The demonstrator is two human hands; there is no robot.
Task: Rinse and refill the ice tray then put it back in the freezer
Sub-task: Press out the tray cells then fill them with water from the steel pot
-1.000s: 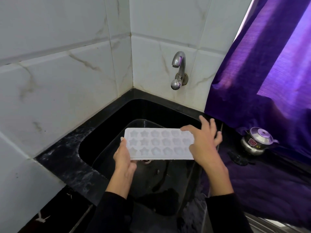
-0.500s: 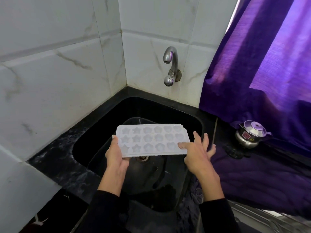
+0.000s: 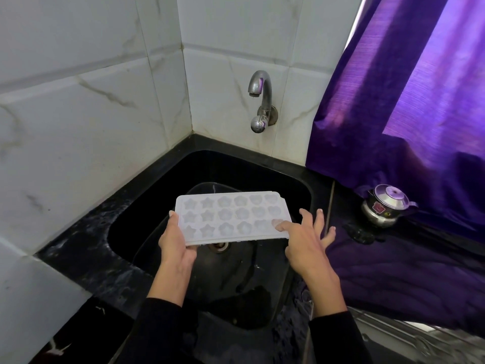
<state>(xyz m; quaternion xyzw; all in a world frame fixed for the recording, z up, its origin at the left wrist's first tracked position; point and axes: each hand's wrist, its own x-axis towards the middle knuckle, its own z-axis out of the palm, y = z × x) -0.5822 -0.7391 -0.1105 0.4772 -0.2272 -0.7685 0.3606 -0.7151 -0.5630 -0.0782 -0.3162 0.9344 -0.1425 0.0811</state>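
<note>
Head view: the white ice tray hangs level over the black sink, below the dry tap. Left hand grips its left end, fingers underneath, thumb on the rim. Right hand is spread loose, one fingertip on the right corner. Rinsing looks not yet begun; next, that free hand probably reaches the tap knob.

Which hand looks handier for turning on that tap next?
Probably the right hand: its fingers are spread, only the thumb touching the ice tray, and nothing is gripped. The left hand grips the tray's end over the sink, below the tap.
</note>
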